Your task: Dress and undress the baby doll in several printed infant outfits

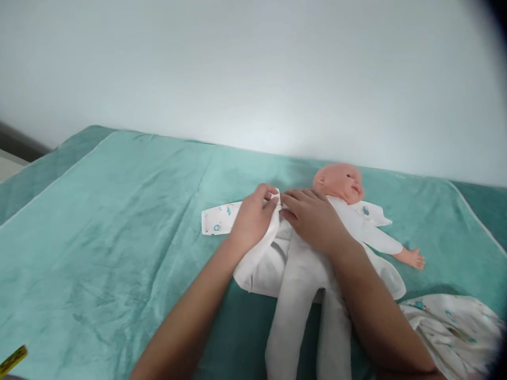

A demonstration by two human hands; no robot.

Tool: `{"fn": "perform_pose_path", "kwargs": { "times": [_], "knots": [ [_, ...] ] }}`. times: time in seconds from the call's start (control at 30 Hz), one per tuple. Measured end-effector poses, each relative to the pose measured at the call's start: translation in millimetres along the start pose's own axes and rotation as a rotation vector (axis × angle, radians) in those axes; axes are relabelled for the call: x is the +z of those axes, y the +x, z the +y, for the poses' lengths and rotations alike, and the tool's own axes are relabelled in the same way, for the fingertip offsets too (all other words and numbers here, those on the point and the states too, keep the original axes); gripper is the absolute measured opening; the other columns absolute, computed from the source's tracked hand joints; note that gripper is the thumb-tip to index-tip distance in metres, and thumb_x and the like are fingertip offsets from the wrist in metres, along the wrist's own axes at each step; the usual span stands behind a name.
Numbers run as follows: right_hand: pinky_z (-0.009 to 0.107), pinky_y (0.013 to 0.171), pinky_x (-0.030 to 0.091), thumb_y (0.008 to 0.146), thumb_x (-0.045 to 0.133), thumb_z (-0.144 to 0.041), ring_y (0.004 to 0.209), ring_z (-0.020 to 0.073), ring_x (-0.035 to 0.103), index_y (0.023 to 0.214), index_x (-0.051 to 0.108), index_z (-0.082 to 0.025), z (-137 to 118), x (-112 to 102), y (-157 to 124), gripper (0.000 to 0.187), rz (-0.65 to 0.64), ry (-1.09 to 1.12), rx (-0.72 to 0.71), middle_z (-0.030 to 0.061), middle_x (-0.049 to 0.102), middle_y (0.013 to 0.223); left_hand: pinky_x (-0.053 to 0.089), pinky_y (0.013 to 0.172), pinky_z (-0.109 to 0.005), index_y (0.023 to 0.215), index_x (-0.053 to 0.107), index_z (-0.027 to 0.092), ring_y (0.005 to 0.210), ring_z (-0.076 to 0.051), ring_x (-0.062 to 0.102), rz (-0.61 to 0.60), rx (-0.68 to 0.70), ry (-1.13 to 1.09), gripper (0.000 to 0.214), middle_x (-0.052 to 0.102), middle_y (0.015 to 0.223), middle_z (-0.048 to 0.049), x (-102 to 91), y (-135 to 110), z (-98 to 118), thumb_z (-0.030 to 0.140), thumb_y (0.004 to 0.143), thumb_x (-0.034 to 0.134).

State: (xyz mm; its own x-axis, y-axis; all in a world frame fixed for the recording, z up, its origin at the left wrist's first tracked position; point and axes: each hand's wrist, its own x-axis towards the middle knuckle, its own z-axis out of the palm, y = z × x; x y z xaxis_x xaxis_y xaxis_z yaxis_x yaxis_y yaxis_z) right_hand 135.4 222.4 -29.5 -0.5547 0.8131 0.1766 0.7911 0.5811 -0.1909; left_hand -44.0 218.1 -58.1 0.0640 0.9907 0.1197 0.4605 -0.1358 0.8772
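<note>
A baby doll (344, 182) with a white cloth body lies on its back on a teal blanket (119, 221), head towards the wall. A white printed garment (217, 219) lies spread under and around it, one sleeve stretched out to the left. My left hand (253, 216) is closed, pinching the garment's edge near the doll's shoulder. My right hand (312, 217) lies across the doll's chest, its fingertips pressed together at the same edge of fabric. The doll's far arm (412, 257) sticks out to the right in its sleeve.
A second crumpled printed cloth (451, 322) lies at the lower right. A small yellow object (13, 358) shows at the lower left corner. A pale wall (253, 68) rises behind the blanket.
</note>
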Motion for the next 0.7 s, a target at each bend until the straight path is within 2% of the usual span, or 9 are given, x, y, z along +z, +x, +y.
{"fn": "perform_pose_path", "kwargs": {
  "times": [0.1,0.17,0.23,0.3,0.4,0.43,0.5,0.6,0.7],
  "knots": [
    [0.040,0.095,0.041,0.099,0.048,-0.026,0.116,0.0266,0.056,0.121,0.063,-0.025,8,-3,-1,0.027,0.071,0.034,0.088,0.0083,0.064,0.123,0.044,0.070,-0.027,0.109,0.058,0.025,0.069,-0.013,0.056,0.001,-0.033,-0.032,0.018,0.060,0.087,0.0011,13.1,2,5,0.025,0.094,0.048],
    [0.042,0.092,0.042,0.099,0.048,-0.032,0.116,0.0298,0.055,0.117,0.064,-0.023,17,-7,-11,0.026,0.181,0.007,0.256,0.0116,0.063,0.122,0.045,0.069,-0.027,0.107,0.059,0.024,0.066,-0.012,0.056,0.022,-0.068,-0.033,0.017,0.059,0.088,0.0012,12.9,4,7,0.024,0.092,0.051],
    [0.041,0.084,0.043,0.099,0.046,-0.041,0.108,0.0316,0.058,0.103,0.066,-0.021,27,-15,-31,0.029,0.249,-0.031,0.475,0.0138,0.066,0.111,0.047,0.072,-0.028,0.110,0.059,0.024,0.068,-0.012,0.058,0.019,-0.092,-0.006,0.021,0.060,0.093,0.0005,10.9,6,6,0.027,0.090,0.055],
    [0.039,0.074,0.041,0.098,0.044,-0.050,0.091,0.0296,0.061,0.085,0.065,-0.021,35,-24,-57,0.038,0.166,-0.007,0.643,0.0127,0.068,0.093,0.049,0.080,-0.031,0.120,0.056,0.024,0.082,-0.017,0.063,-0.001,-0.068,0.082,0.035,0.063,0.103,-0.0022,11.0,8,3,0.031,0.086,0.062],
    [0.035,0.065,0.038,0.095,0.040,-0.064,0.070,0.0234,0.059,0.069,0.057,-0.022,41,-35,-93,0.053,-0.109,0.179,0.756,0.0089,0.067,0.075,0.049,0.093,-0.038,0.135,0.050,0.023,0.109,-0.026,0.062,-0.033,0.021,0.297,0.053,0.061,0.125,-0.0089,14.8,8,0,0.025,0.083,0.063],
    [0.034,0.064,0.038,0.094,0.039,-0.067,0.068,0.0220,0.059,0.069,0.056,-0.022,42,-37,-101,0.055,-0.158,0.252,0.778,0.0079,0.067,0.074,0.049,0.095,-0.039,0.137,0.049,0.022,0.113,-0.027,0.061,-0.042,0.042,0.366,0.054,0.060,0.128,-0.0108,15.5,7,0,0.021,0.084,0.059],
    [0.033,0.064,0.040,0.091,0.041,-0.071,0.070,0.0208,0.060,0.074,0.057,-0.021,43,-34,-111,0.055,-0.151,0.384,0.811,0.0064,0.068,0.077,0.049,0.094,-0.040,0.136,0.051,0.019,0.112,-0.028,0.062,-0.045,0.063,0.469,0.050,0.059,0.129,-0.0131,14.0,6,1,0.014,0.086,0.051],
    [0.032,0.066,0.044,0.086,0.050,-0.072,0.073,0.0204,0.061,0.085,0.057,-0.021,48,-19,-113,0.052,-0.018,0.550,0.852,0.0053,0.068,0.082,0.049,0.094,-0.037,0.129,0.057,0.017,0.112,-0.027,0.063,0.034,0.057,0.546,0.043,0.063,0.125,-0.0139,4.4,6,3,0.011,0.088,0.046],
    [0.033,0.067,0.048,0.082,0.058,-0.069,0.074,0.0208,0.061,0.095,0.054,-0.021,47,-4,-111,0.049,0.125,0.763,0.928,0.0049,0.067,0.084,0.048,0.091,-0.038,0.121,0.062,0.015,0.108,-0.029,0.064,0.126,0.001,0.589,0.034,0.069,0.115,-0.0152,-7.4,13,-1,0.020,0.093,0.044]
  ]
}}
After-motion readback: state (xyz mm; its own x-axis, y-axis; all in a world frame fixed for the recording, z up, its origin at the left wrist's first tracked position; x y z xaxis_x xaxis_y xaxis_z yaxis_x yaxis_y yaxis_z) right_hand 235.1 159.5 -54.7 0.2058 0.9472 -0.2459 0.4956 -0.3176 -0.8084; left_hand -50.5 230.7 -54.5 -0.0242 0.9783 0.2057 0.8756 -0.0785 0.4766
